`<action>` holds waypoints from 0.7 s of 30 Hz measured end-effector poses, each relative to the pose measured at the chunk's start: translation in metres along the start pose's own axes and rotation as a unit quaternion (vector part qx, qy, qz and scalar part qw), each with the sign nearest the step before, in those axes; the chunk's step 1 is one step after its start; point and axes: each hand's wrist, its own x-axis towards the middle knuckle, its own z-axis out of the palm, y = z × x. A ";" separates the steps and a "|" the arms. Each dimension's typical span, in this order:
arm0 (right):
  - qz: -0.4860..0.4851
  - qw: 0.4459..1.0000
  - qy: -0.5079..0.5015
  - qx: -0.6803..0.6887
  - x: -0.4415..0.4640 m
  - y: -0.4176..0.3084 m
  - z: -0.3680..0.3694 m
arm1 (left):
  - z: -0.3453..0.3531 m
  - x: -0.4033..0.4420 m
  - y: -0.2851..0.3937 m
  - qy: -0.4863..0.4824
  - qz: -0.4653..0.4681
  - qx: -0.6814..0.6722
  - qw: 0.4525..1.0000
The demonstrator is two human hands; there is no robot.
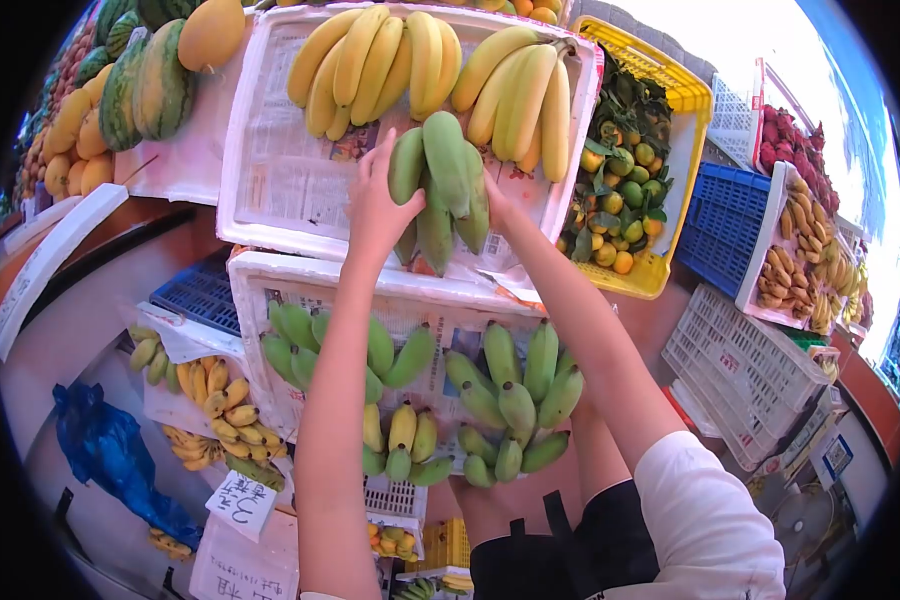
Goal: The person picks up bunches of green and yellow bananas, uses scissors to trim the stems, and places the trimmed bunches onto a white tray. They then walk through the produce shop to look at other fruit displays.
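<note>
Both my hands are closed around a bunch of green bananas [445, 190], held over the front part of a white foam tray [255, 170] lined with newspaper. My left hand [380, 192] grips the bunch's left side, with thumb and fingers apart around it. On the right side is my right hand [496, 208], its fingers mostly hidden behind the fruit. Ripe yellow bananas [375, 65] lie at the tray's back, and another yellow bunch [518, 95] rests at its right. Nearer me, a second foam tray [270, 262] holds several green bunches [515, 400].
Right of the trays stands a yellow crate [692, 90] of green and orange citrus fruit [625, 190]. Melons [165, 80] sit at the upper left. A blue plastic bag [110, 455], small bananas [225, 400] and a handwritten price card [240, 505] are lower left. White crates [735, 375] stand right.
</note>
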 end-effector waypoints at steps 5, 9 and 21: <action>0.068 0.915 0.260 -0.301 -0.011 -0.002 -0.012 | 0.008 -0.012 -0.004 0.065 0.003 -0.020 0.998; 0.021 0.870 0.236 -0.433 -0.058 -0.009 -0.003 | 0.005 -0.024 0.019 -0.006 -0.026 0.097 0.995; -0.117 0.628 0.342 -0.689 -0.377 -0.023 -0.011 | -0.064 -0.169 0.118 0.042 0.005 -0.038 0.998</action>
